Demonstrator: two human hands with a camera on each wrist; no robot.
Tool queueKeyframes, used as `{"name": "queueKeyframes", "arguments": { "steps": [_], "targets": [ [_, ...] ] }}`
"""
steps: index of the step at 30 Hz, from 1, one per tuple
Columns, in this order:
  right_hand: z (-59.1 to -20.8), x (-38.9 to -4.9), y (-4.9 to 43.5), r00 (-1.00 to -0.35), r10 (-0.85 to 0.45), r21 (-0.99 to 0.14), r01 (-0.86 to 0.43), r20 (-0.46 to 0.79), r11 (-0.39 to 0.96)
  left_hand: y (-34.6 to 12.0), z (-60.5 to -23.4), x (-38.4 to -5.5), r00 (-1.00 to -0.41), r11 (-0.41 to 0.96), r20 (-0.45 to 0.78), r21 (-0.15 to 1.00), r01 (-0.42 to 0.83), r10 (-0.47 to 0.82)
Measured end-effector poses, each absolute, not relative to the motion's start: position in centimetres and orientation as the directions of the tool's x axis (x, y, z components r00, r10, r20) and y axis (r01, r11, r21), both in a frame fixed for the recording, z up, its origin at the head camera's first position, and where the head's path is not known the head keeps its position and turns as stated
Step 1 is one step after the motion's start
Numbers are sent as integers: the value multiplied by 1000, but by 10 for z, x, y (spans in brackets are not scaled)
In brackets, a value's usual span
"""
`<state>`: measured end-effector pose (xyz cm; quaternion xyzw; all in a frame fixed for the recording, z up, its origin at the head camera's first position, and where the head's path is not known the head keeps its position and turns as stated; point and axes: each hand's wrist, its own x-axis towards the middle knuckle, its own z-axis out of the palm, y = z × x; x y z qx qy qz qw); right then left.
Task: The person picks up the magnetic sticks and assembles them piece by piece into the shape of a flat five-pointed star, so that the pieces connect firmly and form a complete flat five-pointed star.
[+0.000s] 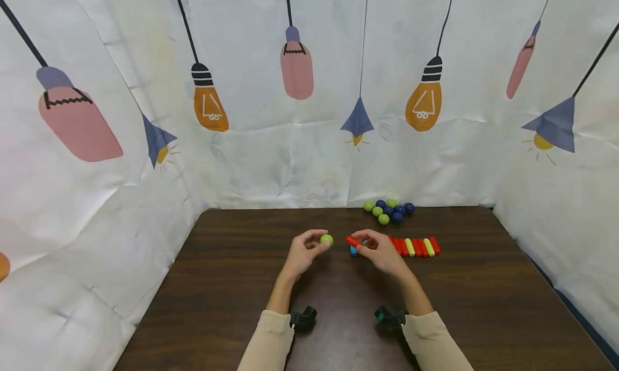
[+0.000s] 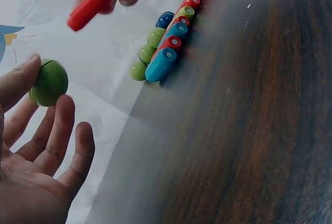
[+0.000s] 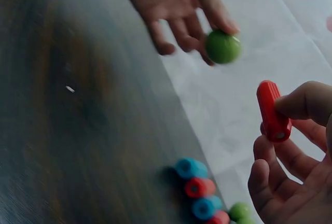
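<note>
My left hand [image 1: 303,253] pinches a green ball [image 2: 50,83] between thumb and fingers, held above the table. Facing it, my right hand [image 1: 382,251] holds a short red ribbed rod [image 3: 273,111] between thumb and fingers, its near end pointing toward the ball. The ball and the rod are apart, with a gap between them in all the views. Behind and below the right hand lies a row of short rods in red, yellow-green and blue; a blue rod [image 2: 162,64] is at its left end. In the head view the right hand hides part of that row.
Green and dark blue balls [image 1: 397,217] sit in a cluster at the table's back edge, beyond the row of rods. The dark wood table [image 1: 232,285] meets a white wall cloth [image 1: 242,167] printed with lamps. A black band [image 1: 303,318] is on the left wrist.
</note>
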<state>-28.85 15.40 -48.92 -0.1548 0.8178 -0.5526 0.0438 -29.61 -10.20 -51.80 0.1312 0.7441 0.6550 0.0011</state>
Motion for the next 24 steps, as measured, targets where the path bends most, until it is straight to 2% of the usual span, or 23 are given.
{"name": "queueKeyframes", "arguments": {
  "steps": [7,19,24],
  "targets": [
    [-504,-288,143,-923,-372,-887,-247,94,389,-99,-516,-293,-951,101,161,976,193,264],
    [-500,-290,141,-938,-336,-896,-215,79,388,-97,-515,-293,-942,78,148,981,179,301],
    [-500,-289,140,-942,-326,-905,-204,77,374,-101,-515,-294,-928,174,118,966,190,355]
  ]
}}
